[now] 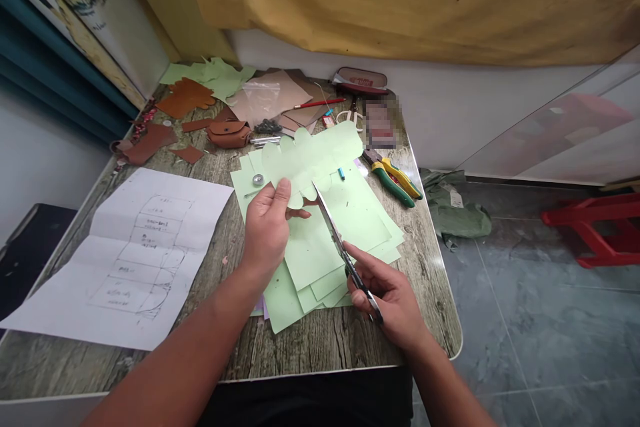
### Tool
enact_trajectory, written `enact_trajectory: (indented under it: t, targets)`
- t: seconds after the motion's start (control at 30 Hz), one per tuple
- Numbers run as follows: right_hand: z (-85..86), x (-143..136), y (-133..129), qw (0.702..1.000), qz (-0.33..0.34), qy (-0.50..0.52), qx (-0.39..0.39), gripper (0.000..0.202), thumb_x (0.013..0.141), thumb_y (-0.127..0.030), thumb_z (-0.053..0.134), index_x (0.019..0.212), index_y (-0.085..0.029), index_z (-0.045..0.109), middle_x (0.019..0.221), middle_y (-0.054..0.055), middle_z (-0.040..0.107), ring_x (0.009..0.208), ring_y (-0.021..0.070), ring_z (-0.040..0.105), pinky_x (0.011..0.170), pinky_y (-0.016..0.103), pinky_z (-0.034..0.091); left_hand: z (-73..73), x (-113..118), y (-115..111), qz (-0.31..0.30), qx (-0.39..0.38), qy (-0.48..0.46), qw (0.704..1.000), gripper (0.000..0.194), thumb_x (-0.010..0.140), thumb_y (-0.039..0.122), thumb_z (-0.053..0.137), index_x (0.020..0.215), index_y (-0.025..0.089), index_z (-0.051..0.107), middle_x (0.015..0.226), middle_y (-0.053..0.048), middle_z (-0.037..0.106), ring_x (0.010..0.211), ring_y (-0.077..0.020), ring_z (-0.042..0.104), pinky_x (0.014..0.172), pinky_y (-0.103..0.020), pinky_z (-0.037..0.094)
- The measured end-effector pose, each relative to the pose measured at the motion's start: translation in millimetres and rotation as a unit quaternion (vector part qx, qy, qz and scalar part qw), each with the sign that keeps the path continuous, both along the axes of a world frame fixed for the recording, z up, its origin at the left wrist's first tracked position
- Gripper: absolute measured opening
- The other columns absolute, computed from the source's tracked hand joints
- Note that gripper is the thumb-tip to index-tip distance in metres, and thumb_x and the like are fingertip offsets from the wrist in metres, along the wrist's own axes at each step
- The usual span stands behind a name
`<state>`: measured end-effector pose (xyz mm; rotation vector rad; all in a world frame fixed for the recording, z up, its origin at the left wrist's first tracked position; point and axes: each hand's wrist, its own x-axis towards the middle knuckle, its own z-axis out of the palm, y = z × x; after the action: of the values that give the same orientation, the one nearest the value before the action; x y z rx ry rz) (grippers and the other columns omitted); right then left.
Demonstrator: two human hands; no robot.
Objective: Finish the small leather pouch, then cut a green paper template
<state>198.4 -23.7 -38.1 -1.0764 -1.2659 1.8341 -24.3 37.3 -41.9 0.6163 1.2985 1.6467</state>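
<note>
My left hand (270,217) pinches a light green paper cut-out (310,160) with scalloped edges, thumb on top and fingers beneath. In my right hand (385,290) is a pair of scissors (333,223), its blades pointing up and left. The blade tips meet the lower edge of the cut-out, near a notch between two lobes. Below the cut-out lies a stack of green paper sheets (340,267) on the wooden table. Part of the left fingers is hidden under the paper.
A white sheet with a hand-drawn pattern (160,247) lies at left. Pliers (393,177) rest at right. Farther back are a small brown leather pouch (229,134), leather scraps (185,99), a red pencil (320,103) and a glasses case (361,80). A red stool (595,227) stands on the floor.
</note>
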Motion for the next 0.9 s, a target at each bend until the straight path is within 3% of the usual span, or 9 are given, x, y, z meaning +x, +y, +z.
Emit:
enact_trajectory:
  t: [0.43, 0.73, 0.9]
  targets:
    - [-3.4, 3.4, -2.7, 1.000, -0.001, -0.007, 0.003, 0.079, 0.085, -0.053, 0.092, 0.154, -0.023, 0.068, 0.074, -0.002, 0.050, 0.060, 0.0138, 0.040, 0.053, 0.027, 0.036, -0.5, -2.9, 1.2, 0.010, 0.000, 0.000, 1.000, 0.040, 0.090, 0.060, 0.081, 0.087, 0.021, 0.069, 0.084, -0.002, 0.062, 0.075, -0.0179, 0.071, 0.055, -0.027, 0.063]
    - [-2.8, 2.9, -2.0, 1.000, 0.004, 0.017, -0.001, 0.073, 0.085, -0.047, 0.092, 0.151, -0.024, 0.071, 0.074, -0.003, 0.051, 0.062, 0.0137, 0.042, 0.056, 0.028, 0.038, -1.1, -9.6, 6.4, 0.038, -0.003, -0.014, 0.999, 0.039, 0.088, 0.056, 0.084, 0.080, 0.022, 0.066, 0.078, 0.000, 0.051, 0.074, -0.0167, 0.065, 0.059, -0.028, 0.064]
    - [-1.0, 3.0, -2.0, 1.000, 0.009, 0.017, -0.001, 0.072, 0.085, -0.046, 0.093, 0.150, -0.025, 0.071, 0.075, -0.002, 0.053, 0.062, 0.0137, 0.042, 0.055, 0.028, 0.038, -1.3, -9.8, 6.4, 0.040, -0.004, -0.013, 0.999, 0.039, 0.087, 0.054, 0.084, 0.079, 0.021, 0.065, 0.078, -0.001, 0.053, 0.076, -0.0183, 0.068, 0.060, -0.029, 0.064]
